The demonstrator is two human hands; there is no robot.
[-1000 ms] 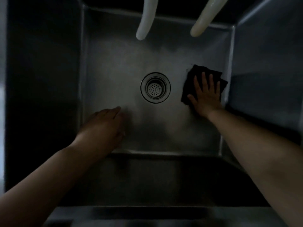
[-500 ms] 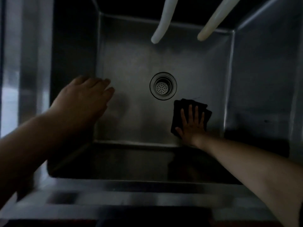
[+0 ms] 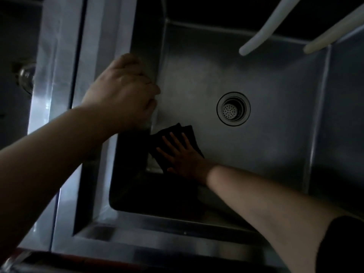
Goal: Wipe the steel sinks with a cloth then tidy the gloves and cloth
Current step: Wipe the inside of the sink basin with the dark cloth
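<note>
- Our right hand [image 3: 184, 155] lay flat, fingers spread, pressing the dark cloth [image 3: 173, 142] on the sink [image 3: 266, 146] floor, near the left corner.
- Our left hand [image 3: 122, 91] curled over the sink's left edge, holding on.
- We judged slow, firm wipes into the corner would work best.

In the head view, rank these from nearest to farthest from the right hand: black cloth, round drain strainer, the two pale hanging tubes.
1. Black cloth, pressed flat under the right hand, near-left sink floor.
2. Round steel drain strainer, mid-floor.
3. Left pale hanging tube, farther back.
4. Right pale hanging tube, far right corner.
</note>
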